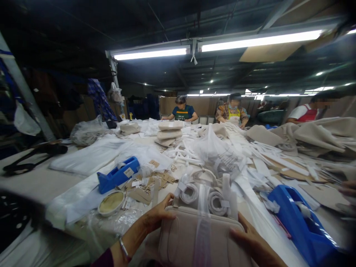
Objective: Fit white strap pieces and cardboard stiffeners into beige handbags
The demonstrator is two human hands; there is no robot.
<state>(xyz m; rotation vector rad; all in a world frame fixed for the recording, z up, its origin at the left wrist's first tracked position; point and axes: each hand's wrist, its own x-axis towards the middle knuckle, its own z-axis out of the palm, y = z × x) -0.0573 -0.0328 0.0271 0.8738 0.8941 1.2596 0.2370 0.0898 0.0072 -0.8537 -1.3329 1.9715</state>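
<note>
A beige bag (183, 231) stands at the table's near edge, low in the middle of the view. A strip of clear wrap (202, 226) runs down its front. On its top lie two rolled straps (189, 193) in thin white wrapping, with a handle loop (204, 175) behind them. My left hand (160, 213) grips the bag's upper left corner, thumb on the front. On the opposite side my right hand (246, 233) holds the right edge, thumb pressed on the front face. The bag's lower part is cut off by the frame.
Blue tape dispensers (119, 174) (302, 222) stand left and right. Near the left one are a round tub (111, 203) and paper tags (164, 180). Plastic bags (214, 148) and beige pieces (169, 131) cover the table. Co-workers (182, 111) sit beyond; another person's hand (349, 193) shows at right.
</note>
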